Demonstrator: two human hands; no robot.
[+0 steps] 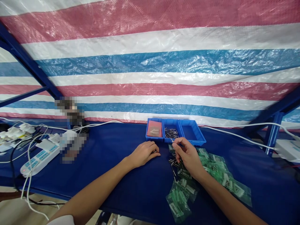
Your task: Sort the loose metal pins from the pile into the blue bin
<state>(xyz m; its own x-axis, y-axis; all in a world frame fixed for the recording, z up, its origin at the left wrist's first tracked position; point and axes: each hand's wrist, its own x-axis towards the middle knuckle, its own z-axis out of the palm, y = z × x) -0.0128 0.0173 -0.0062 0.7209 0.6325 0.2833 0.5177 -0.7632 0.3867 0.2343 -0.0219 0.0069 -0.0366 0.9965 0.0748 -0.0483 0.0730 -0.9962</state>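
My right hand (pixel 187 156) is in front of the middle blue bin, its thumb and forefinger pinching a small whitish piece (pixel 172 141) too small to name. Beneath it lie loose thin dark rods with metallic ends (pixel 172 162) and green-tinted clear bags (pixel 179 200) with small parts inside. My left hand (pixel 144 153) rests on the blue table (pixel 105 175) to the left, fingers curled together; whatever they hold, if anything, is hidden. The middle blue bin (pixel 180 127) contains many similar dark rods (pixel 171 133).
A left blue bin (pixel 147 136) holds a pink sheet and a small clear packet; a right blue bin (pixel 192 130) adjoins the middle one. More green bags (pixel 220 170) spread right of my forearm. A white power strip (pixel 38 159) with cables lies left. A striped tarp (pixel 150 62) hangs behind.
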